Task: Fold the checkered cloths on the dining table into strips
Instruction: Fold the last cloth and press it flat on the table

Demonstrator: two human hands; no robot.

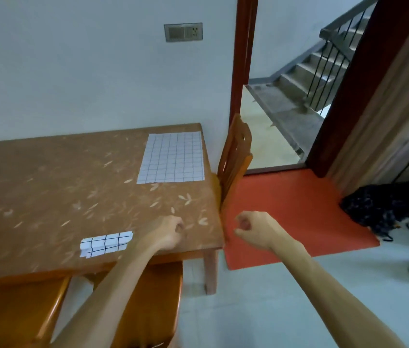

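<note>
The unfolded checkered cloth (172,158) lies flat at the counter's (47,197) far right corner, ahead of both hands. The left hand (167,232), loosely curled and empty, hovers over the near right corner, nearer the cloth; the right hand (253,229), curled and empty, is off the counter edge. The folded strip (106,243) rests at the near edge.

We see a brown worktop (47,187) against a pale wall. A flat checkered cloth (172,158) lies spread at its far right corner, and a folded strip (106,243) lies near the front edge. Our left hand (167,232) hangs loosely curled over the worktop, just right of the strip and holding nothing. Our right hand (255,229), also curled and bare, is off the edge above a red mat (298,209). A chair (236,156) stands at the worktop's right side.
</note>
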